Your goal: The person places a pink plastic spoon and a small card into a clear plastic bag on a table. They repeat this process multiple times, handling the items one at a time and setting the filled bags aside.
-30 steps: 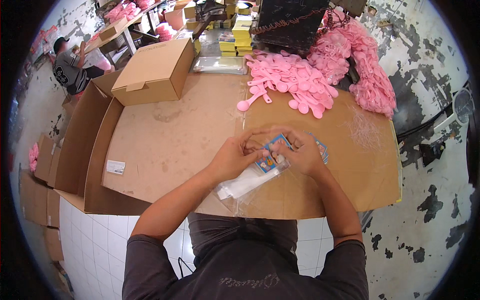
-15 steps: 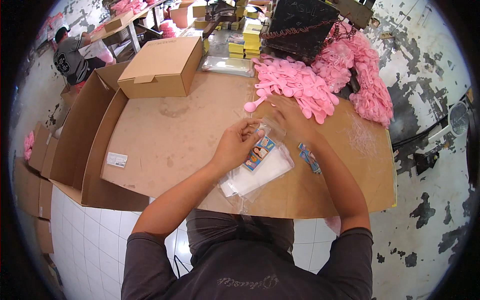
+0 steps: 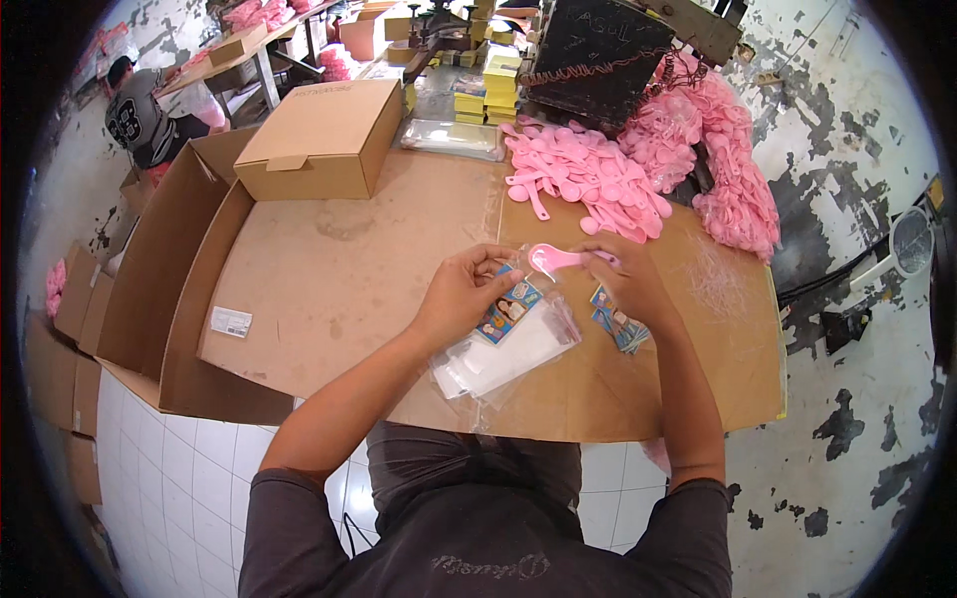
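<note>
Head camera looks steeply down, close over the cardboard worktop (image 3: 329, 289); rim bends.

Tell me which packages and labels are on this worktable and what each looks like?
Clear plastic bags: stacked under the left hand, colourful picture card on top.
Card stack: under the right hand, blue-edged.
Closed cardboard box: far left, brown.
White sticker: left cardboard flap, rectangular.
Yellow packets: stacked at back.

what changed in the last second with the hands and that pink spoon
The right hand reached to the pink heap, took a pink spoon and brought it back to the clear bag, which the left hand kept holding. The closed carton stayed put.
</note>
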Demonstrator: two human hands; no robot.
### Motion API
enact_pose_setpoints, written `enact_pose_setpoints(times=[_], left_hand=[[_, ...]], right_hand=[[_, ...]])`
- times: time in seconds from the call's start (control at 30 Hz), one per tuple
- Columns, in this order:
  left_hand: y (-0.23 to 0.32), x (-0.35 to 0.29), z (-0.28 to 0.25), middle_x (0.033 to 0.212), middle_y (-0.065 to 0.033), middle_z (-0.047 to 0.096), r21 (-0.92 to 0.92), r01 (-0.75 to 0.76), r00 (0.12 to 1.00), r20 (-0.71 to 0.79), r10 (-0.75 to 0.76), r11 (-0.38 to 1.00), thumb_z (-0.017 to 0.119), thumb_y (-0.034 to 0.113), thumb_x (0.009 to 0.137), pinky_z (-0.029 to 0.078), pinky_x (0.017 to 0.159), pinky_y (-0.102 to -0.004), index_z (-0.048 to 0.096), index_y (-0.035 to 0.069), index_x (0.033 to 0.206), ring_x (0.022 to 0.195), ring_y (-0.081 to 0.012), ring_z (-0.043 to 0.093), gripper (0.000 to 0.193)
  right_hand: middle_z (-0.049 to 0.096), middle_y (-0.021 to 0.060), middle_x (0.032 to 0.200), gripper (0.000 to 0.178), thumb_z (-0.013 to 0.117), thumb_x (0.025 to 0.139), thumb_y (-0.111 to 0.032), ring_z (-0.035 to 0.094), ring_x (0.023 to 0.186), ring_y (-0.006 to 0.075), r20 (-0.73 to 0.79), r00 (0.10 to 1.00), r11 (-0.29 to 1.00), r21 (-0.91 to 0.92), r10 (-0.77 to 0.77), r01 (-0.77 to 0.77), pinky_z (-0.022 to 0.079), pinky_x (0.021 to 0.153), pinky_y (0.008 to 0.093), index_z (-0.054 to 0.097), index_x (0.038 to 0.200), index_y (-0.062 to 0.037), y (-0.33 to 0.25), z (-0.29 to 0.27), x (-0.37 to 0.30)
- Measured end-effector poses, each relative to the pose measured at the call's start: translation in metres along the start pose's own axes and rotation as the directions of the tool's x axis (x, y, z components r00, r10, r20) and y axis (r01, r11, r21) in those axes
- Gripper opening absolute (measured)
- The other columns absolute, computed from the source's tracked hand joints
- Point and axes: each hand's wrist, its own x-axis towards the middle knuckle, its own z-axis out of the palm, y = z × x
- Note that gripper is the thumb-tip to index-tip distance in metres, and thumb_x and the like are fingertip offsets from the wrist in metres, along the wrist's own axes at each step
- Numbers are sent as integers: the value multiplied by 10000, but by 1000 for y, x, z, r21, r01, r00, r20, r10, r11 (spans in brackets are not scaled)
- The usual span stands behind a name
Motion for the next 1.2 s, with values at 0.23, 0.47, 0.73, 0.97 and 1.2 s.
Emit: enact_pose_setpoints(times=[0.23, 0.47, 0.73, 0.97, 1.2], left_hand=[[-5, -1, 11, 833, -21, 740, 121, 6, 990, 136, -23, 993, 725, 157, 995, 510, 612, -229, 685, -23, 1254, 709, -27, 622, 318], [-8, -5, 17, 1048, -54, 766, -76, -12, 936, 351, 38, 997, 706, 152, 1009, 549, 836, -254, 676, -23, 1263, 940, -80, 682, 310], [-1, -7, 0, 1138, -57, 747, -180, 169, 799, 601, -28, 969, 690, 234, 1024, 532, 902, -268, 616, 12, 1346, 1014, -96, 679, 398], [26, -12, 6, 1426, -103, 598, -279, -66, 908, 382, 174, 958, 600, 74, 1038, 458, 1113, -327, 483, 4, 1476, 1305, -146, 573, 459], [36, -27, 9, 1459, -118, 584, -50, -215, 910, 353, 219, 975, 519, -74, 915, 438, 1147, -361, 505, -11, 1458, 1374, -167, 537, 547]], right_hand=[[691, 100, 892, 170, 650, 931, -59, 649, 788, 180, 47, 983, 982, -65, -177, 180, 510, 724, 304, 735, 1053, 23, 1, -8, -27], [615, 177, 1341, 430, 568, 973, -172, 584, 1236, 272, 143, 974, 891, 443, -175, 95, 435, 1071, 412, 593, 1361, 12, -27, 34, -29], [590, 152, 1436, 431, 583, 1020, -235, 503, 1409, 289, 242, 928, 735, 676, -282, 47, 336, 1205, 442, 595, 1382, 0, -43, 9, -30], [708, 93, 1087, 89, 757, 874, -44, 682, 1056, 269, 25, 868, 867, -29, -496, 497, 525, 897, 393, 741, 962, -42, -105, -5, -32], [639, 121, 821, 84, 716, 922, -90, 639, 715, 281, -76, 927, 889, -323, -367, 326, 500, 661, 380, 725, 961, -17, -109, -2, -32]])
